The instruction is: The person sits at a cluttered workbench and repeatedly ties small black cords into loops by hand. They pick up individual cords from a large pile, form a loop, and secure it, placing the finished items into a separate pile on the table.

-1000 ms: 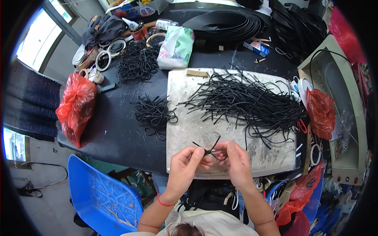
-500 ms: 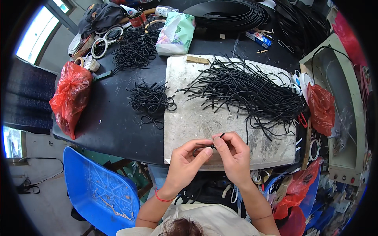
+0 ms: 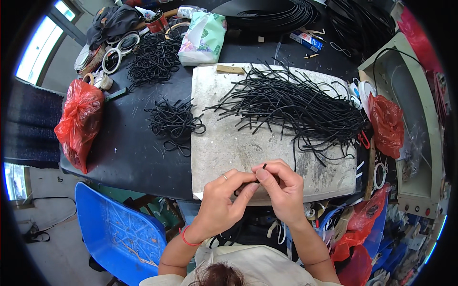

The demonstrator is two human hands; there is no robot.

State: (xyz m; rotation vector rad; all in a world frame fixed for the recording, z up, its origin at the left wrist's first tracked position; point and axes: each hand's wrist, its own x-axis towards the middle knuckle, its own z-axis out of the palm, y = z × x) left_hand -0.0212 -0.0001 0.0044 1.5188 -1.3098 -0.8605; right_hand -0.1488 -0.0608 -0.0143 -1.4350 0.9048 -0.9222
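Note:
My left hand (image 3: 223, 200) and my right hand (image 3: 280, 188) meet fingertip to fingertip over the near edge of a worn grey board (image 3: 229, 148). Between them they pinch a short black cord piece (image 3: 261, 168); only its tip shows above my fingers. A big heap of long black cords (image 3: 296, 102) lies on the far half of the board, well beyond my hands. A smaller pile of knotted black cord loops (image 3: 172, 120) sits on the black table (image 3: 129, 152) left of the board.
A second pile of black loops (image 3: 153, 58) lies at the back left, near tape rolls (image 3: 114, 52) and a green-white bag (image 3: 204, 38). Red plastic bags sit at the left edge (image 3: 78, 121) and right edge (image 3: 386, 125). A blue chair (image 3: 119, 233) stands by my left.
My hands have drawn closer together and toward me, and the cord's loose ends that stuck out earlier are now mostly hidden inside my fingers. The view has tilted slightly.

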